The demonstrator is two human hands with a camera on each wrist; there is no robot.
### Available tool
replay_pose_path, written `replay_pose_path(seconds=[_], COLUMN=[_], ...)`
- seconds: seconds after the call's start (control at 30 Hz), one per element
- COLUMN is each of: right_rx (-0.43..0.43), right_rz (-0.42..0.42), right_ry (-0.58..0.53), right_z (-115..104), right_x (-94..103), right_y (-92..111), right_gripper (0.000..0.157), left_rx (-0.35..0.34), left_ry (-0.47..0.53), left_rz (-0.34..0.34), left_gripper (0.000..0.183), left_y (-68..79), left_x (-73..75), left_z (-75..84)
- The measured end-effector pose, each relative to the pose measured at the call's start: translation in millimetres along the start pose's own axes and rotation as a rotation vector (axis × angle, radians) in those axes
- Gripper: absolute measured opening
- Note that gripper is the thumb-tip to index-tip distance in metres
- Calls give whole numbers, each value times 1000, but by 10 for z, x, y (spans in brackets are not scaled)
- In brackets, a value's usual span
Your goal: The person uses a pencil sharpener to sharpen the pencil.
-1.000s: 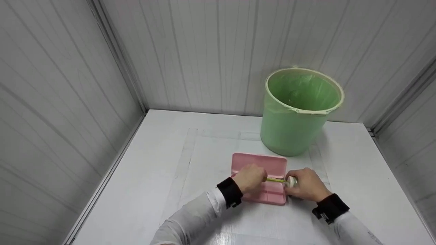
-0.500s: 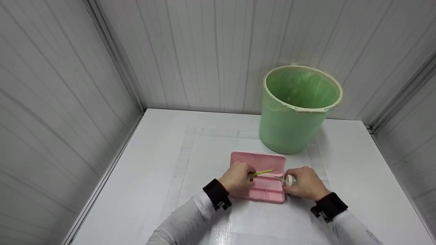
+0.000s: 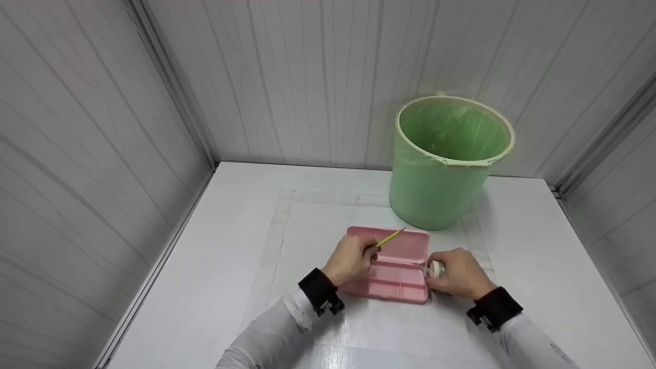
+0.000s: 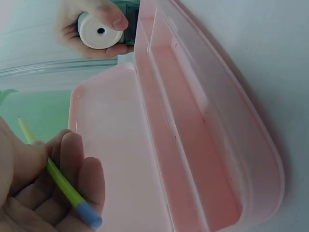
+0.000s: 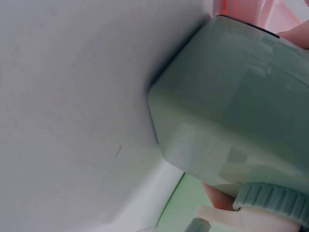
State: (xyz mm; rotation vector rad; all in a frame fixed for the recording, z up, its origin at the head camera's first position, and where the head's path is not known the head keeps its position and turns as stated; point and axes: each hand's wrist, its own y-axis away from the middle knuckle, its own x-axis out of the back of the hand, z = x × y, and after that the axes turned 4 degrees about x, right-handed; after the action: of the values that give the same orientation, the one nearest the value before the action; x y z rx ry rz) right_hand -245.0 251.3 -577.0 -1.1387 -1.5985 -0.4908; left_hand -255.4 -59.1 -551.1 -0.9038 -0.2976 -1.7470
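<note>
My left hand pinches a yellow-green pencil with a blue end; its sharpened tip angles up and away over the raised lid of a pink pencil case. That case lies open on the white table, its tray split into compartments. At its right side my right hand grips a crank pencil sharpener, whose round white face with a dark hole points toward the case. In the right wrist view the sharpener's grey-green body fills much of the picture, with the crank below.
A green lined bucket stands behind the case, near the back wall. Grey panelled walls enclose the white table at the back and on both sides.
My left hand has drawn the pencil leftward, away from the sharpener's face, and the tip has swung upward. The right hand and sharpener stay in place.
</note>
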Motion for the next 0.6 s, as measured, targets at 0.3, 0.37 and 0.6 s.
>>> replay_pose_path(seconds=[0.3, 0.37, 0.6], right_rx=[2, 2, 17], right_rz=[-7, -8, 17], right_ry=[-8, -15, -38], right_z=[3, 2, 3], right_x=[7, 4, -17], right_y=[-5, -1, 10], right_gripper=[23, 22, 18], left_rx=[-14, -17, -49], left_ry=[-10, -10, -74], left_rz=[39, 45, 73], left_gripper=[18, 16, 6], left_y=[24, 30, 52], left_x=[82, 89, 81], left_z=[-5, -11, -25])
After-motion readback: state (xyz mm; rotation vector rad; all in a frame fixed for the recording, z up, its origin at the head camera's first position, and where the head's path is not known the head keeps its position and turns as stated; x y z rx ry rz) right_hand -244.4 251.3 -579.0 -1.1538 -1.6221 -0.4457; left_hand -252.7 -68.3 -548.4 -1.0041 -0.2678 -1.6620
